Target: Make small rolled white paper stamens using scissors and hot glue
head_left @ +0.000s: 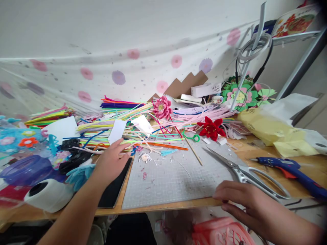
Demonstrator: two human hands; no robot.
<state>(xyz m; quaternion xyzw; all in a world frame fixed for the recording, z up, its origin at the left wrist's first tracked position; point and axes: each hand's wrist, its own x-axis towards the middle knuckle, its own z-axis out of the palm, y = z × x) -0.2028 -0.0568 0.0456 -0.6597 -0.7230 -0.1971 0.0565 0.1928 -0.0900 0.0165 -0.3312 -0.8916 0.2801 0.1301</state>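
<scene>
My left hand (pixel 112 165) reaches over a black flat-screened device (pixel 117 185), its fingers stretched toward the pile of pipe cleaners (pixel 94 127). Just beyond its fingertips lies a white paper card (pixel 117 132); whether they touch it I cannot tell. At the table's front edge, my right hand (pixel 241 199) hovers with loosely bent fingers and nothing visible in them. Beside it, large silver scissors (pixel 237 170) rest on the grey cutting mat (pixel 163 183). A small white piece with wire-like strands (pixel 145 157) and a thin wooden stick (pixel 194 153) lie on the mat.
A blue glue gun (pixel 293 170) lies at the right. Behind the mat are a red flower (pixel 211 128), a pink flower (pixel 162 107) and green scissors handles (pixel 196 137). A white thread cone (pixel 49 195) and a purple container (pixel 28 170) stand left. Below is a pink basket (pixel 219 231).
</scene>
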